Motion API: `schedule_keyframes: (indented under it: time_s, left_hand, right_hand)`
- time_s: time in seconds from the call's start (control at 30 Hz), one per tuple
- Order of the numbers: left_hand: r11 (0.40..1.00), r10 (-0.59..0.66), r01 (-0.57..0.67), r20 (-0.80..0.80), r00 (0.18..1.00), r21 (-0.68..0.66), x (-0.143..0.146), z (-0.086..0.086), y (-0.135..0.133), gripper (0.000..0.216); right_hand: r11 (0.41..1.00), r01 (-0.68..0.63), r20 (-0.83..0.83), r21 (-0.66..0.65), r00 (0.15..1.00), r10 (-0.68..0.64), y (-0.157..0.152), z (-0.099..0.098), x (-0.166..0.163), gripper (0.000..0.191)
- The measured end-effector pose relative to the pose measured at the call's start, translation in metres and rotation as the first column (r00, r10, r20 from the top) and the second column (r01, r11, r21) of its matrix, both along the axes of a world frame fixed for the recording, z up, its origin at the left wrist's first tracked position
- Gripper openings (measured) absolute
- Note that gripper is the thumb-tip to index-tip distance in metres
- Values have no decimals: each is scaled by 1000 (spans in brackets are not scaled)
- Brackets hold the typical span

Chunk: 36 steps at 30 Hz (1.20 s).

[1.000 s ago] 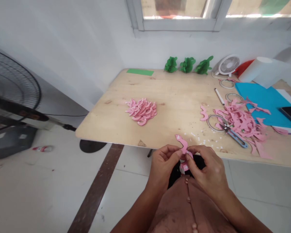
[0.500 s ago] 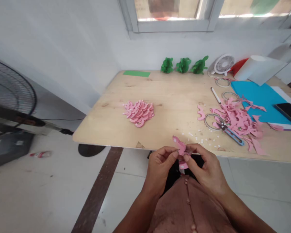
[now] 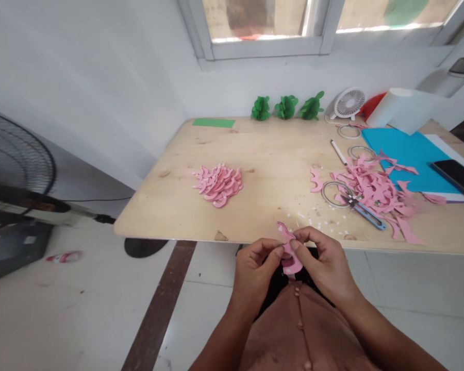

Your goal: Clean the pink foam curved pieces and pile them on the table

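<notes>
Between my two hands, just off the table's front edge, is a curved pink paper cutout (image 3: 293, 265) with small white patches on it. My left hand (image 3: 257, 270) pinches its left side between thumb and fingers. My right hand (image 3: 327, 265) grips it from the right, thumb pressed on its face. It seems to have more than one layer, but fingers hide part of it. Ahead and to the left lies a pile of similar pink cutouts (image 3: 218, 184). Another wavy pink piece (image 3: 316, 181) rests on the table beyond my right hand.
On the wooden table (image 3: 170, 206), pink scraps (image 3: 375, 183) lie at right with blue-handled scissors (image 3: 367, 214) and tape rings (image 3: 334, 195). Farther back are a pen (image 3: 338, 152), blue sheets (image 3: 410, 154), a phone (image 3: 456, 179), a small fan (image 3: 348, 104) and green paper shapes (image 3: 286, 107).
The pink cutout has turned between my fingers, its lower curve now showing more broadly. My right thumb has shifted up and left over it. The camera view has shifted slightly.
</notes>
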<state>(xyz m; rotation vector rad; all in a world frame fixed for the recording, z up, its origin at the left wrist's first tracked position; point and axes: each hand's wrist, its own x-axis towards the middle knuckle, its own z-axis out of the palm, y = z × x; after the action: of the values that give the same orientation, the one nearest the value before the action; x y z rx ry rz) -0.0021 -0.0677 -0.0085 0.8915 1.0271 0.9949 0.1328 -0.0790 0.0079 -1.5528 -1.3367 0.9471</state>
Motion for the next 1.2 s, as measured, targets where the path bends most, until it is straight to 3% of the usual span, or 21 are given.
schedule_keyframes:
  time_s: [0.23, 0.43, 0.83, 1.2]
  left_hand:
    - [999, -18, 19, -42, 999, 30, 1, 3, 0, 11]
    - [999, -33, 35, -55, 998, 27, -1, 2, -1, 8]
    - [994, 5, 5, 96, 995, -105, 2, 5, 2, 6]
    - [996, 13, -10, 37, 999, -86, 4, 6, 5, 13]
  right_hand:
    - [999, -1, -75, -34, 997, -2, 1, 3, -4, 8]
    - [998, 2, -165, -66, 986, -12, 1, 2, -6, 15]
    - [999, -30, -140, -36, 990, 24, 4, -2, -2, 16]
    - [995, -92, -204, -47, 976, 81, 7, 1, 3, 18]
